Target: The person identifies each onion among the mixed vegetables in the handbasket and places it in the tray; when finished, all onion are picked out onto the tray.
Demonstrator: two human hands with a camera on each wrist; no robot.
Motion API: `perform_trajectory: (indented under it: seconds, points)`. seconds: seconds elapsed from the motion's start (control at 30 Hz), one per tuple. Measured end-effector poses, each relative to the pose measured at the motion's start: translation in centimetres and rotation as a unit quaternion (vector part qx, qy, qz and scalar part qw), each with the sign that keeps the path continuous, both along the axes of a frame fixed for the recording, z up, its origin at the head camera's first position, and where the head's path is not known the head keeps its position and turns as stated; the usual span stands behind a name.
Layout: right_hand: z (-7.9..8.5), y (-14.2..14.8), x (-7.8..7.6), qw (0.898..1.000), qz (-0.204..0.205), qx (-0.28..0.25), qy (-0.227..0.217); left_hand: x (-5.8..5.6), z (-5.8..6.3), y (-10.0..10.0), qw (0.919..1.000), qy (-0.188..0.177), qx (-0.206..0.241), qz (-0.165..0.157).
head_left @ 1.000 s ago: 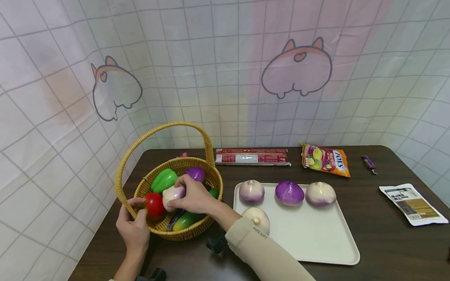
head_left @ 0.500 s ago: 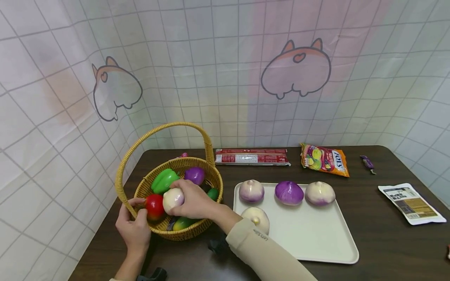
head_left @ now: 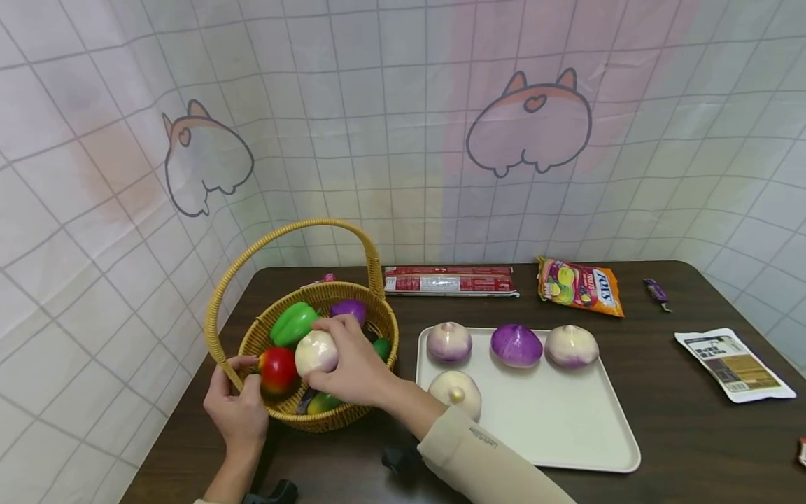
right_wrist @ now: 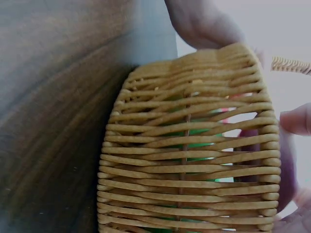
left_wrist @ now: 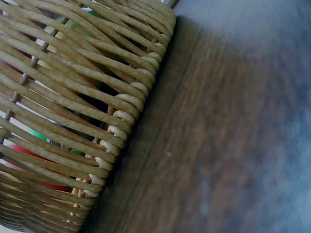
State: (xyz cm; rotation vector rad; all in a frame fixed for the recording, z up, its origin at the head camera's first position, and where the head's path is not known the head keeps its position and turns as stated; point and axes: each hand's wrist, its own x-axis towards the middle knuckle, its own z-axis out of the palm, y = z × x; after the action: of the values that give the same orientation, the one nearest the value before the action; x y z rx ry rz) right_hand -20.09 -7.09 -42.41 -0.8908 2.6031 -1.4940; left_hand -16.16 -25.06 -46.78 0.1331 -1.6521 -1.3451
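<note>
A yellow wicker basket (head_left: 315, 422) with a tall arched handle stands at the left of the table. My left hand (head_left: 238, 413) grips its near-left rim, at the foot of the handle. Inside the basket, my right hand (head_left: 355, 364) holds a white-and-purple onion (head_left: 316, 352) between thumb and fingers. Beside that onion are a red tomato (head_left: 278, 369), a green bell pepper (head_left: 294, 324) and a purple onion (head_left: 349, 309). Lower in the basket shows a green-yellow vegetable (head_left: 323, 404), partly covered by the right hand. The left wrist view shows the basket's woven wall (left_wrist: 73, 97) close up.
A white tray (head_left: 554, 427) to the right bears several onions, one purple (head_left: 516, 346). Behind lie a long red packet (head_left: 450, 281) and a candy bag (head_left: 579, 287). Further right are a small purple wrapped candy (head_left: 658, 292) and a white-brown pouch (head_left: 734, 365).
The right hand has raised the onion slightly and shifted it a little to the right, turning its white end toward the head camera. The left hand keeps its hold on the basket.
</note>
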Motion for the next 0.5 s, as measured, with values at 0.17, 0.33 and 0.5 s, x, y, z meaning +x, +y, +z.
perform_trajectory:
  seconds: [0.17, 0.33, 0.5]
  points:
    - [-0.2, 0.9, 0.8, 1.000, -0.009, -0.028, 0.003, -0.7, -1.4, -1.1, 0.9999, 0.000, 0.007, -0.009]
    - [-0.3, 1.8, 1.7, 0.999, -0.016, -0.051, 0.004, -0.9, -1.7, -1.3, 0.9998, 0.008, 0.007, -0.014]
    - [-0.3, 2.8, 2.6, 0.997, -0.029, -0.077, 0.008, -0.9, -1.8, -1.2, 0.9998, 0.005, 0.013, -0.017]
